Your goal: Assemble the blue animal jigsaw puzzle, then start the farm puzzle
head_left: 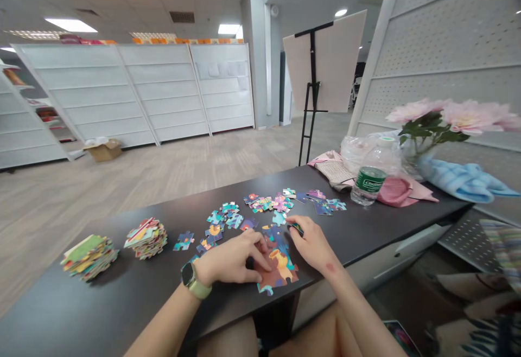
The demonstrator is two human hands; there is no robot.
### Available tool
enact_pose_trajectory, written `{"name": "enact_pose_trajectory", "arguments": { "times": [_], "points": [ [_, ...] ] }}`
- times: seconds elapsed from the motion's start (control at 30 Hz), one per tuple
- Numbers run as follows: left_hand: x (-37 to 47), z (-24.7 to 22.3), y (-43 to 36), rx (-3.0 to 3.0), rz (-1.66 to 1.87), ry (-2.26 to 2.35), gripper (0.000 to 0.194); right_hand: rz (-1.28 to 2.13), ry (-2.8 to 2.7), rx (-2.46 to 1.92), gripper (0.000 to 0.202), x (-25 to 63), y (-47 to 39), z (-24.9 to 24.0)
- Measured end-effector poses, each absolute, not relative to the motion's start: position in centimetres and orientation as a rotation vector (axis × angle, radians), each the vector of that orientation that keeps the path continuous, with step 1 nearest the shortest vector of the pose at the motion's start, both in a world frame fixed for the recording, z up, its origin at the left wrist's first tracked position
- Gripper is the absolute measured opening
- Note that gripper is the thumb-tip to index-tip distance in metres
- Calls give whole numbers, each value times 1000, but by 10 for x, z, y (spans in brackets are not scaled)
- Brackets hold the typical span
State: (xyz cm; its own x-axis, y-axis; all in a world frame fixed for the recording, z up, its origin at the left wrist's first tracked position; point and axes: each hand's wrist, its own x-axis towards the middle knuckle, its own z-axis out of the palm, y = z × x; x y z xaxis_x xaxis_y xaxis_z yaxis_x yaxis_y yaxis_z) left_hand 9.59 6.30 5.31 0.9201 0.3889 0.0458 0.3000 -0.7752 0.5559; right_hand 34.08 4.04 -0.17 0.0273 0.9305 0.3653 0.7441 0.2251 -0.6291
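At the near edge of the glossy dark tabletop [134,297], a partly joined cardboard jigsaw section in brown, orange and blue [279,270] lies flat between the two hands; the left hand [236,256], with a dark-faced watch on a pale green strap [196,281] at its wrist, is loosely curled, a gap showing between thumb and fingers, its fingertips resting on the section's left part; the right hand [311,243] is bent at the section's upper right, with a small dark puzzle piece [297,229] at its thumb and forefinger, though I cannot tell whether the piece is pinched or only partly covered.

To the left stand two uneven stacks of multicoloured cardboard pieces [89,256] [146,238], just apart; a lone blue piece [184,241] lies right of them; beyond the hands, loose teal, pink and purple pieces [268,203] spread across the table, some overlapping.

Farther right stands a clear plastic bottle with a green label [369,180], near crumpled pink cloth [396,190], a light blue checked cloth [464,178] and pale pink flowers [468,115]; past the table are a black easel with a white board [325,61], an open brown cardboard box [105,151] and tall white shelf panels [158,91].
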Motion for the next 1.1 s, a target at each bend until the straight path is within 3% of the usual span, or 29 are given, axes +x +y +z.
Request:
{"name": "enact_pose_trajectory", "arguments": {
  "times": [0.23, 0.5, 0.7, 0.93, 1.1],
  "points": [
    [94, 51, 64, 2503, 174, 505, 36, 314, -1768, -1568, 29, 341, 41, -2],
    [84, 52, 61, 2497, 5, 684, 59, 305, -1784, -1569, 29, 340, 40, -1],
    [91, 52, 62, 2473, 156, 595, 34, 295, -1793, -1580, 29, 340, 40, 0],
    [95, 56, 68, 2424, 683, 843, 61, 309, -1789, -1567, 28, 340, 40, 1],
    [96, 42, 72, 2473, 589, 887, 74, 325, -1778, -1564, 29, 341, 40, 1]
  ]
}}
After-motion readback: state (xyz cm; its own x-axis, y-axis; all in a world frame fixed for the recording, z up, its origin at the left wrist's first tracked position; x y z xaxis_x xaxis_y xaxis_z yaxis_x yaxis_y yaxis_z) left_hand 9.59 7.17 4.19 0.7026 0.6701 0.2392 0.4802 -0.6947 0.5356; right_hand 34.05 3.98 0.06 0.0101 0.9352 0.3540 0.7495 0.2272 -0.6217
